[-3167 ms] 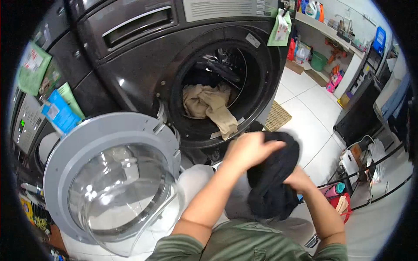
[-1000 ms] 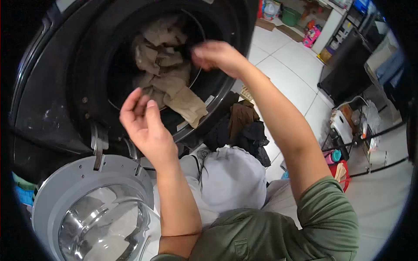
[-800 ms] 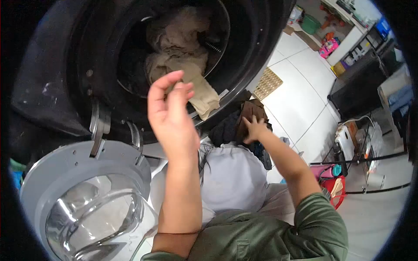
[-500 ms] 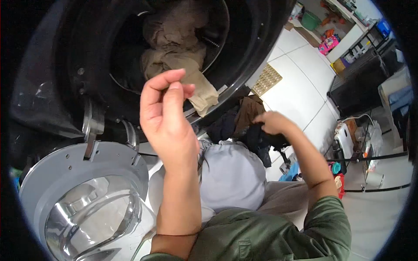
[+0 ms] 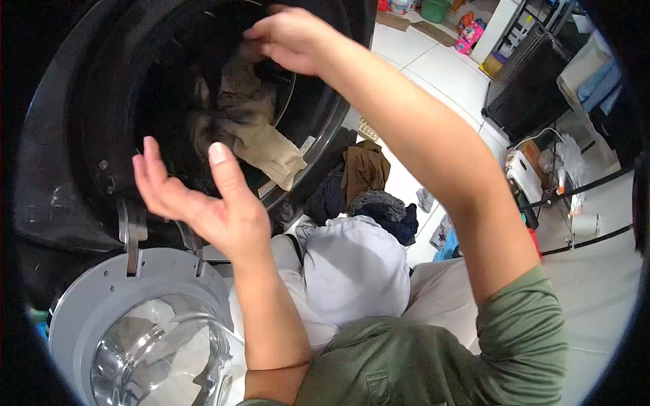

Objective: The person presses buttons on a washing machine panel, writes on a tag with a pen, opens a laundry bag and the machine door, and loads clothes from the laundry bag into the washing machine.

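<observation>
My left hand [image 5: 206, 213] is raised before the washing machine's drum opening, palm up, with fingers and thumb spread and nothing in it. Up at the drum's upper right, my right hand [image 5: 291, 42] reaches in with fingers apart; its fingertips are slightly blurred against the dark interior. Beige cloth [image 5: 267, 152] lies in the drum [image 5: 294, 88] and hangs over its lower lip. A dark, smeared cloth [image 5: 210, 111] covers part of it. The round glass door [image 5: 162, 352] stands open at the lower left.
A brown cloth [image 5: 365, 169] and dark clothes [image 5: 386, 210] lie heaped on the tiled floor below the drum. A light grey rounded bundle [image 5: 355, 271] sits between my legs. To the right stand a black case [image 5: 528, 84] and a wire rack [image 5: 555, 176] with items.
My right hand has moved from the floor pile up to the drum. My left hand has opened and shifted left. Dark cloth now partly covers the beige cloth. The view has shifted.
</observation>
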Demonstrator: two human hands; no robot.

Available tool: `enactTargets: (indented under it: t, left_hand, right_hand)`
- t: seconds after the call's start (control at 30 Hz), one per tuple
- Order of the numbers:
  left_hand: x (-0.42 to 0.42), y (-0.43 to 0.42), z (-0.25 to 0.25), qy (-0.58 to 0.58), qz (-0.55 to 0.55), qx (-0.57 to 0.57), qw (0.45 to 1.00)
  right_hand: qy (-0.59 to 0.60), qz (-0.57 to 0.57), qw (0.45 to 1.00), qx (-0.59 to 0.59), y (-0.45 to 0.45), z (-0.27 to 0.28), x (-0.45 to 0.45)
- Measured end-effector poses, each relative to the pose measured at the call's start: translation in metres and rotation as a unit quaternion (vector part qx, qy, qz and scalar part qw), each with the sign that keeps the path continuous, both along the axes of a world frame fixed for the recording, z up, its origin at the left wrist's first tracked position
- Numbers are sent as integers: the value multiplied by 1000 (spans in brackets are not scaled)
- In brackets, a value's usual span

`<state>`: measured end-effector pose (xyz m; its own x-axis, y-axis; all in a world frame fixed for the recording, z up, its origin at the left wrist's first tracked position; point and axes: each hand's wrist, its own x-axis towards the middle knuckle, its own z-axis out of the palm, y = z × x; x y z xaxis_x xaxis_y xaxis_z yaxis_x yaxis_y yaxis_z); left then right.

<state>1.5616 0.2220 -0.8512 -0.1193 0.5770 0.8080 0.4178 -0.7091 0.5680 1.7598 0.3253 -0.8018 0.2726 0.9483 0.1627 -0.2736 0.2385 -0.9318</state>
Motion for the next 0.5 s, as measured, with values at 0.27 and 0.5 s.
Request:
enactTargets:
  t: [0.27,0.5]
  left_hand:
    - [0,6,-10,-366,-301,-267,839]
    - [4,5,-7,-354,-333,-329,810]
  right_hand:
    - [-440,344,776,-293,-93,-212,76]
    - [-597,143,648,-451,-251,-523,98]
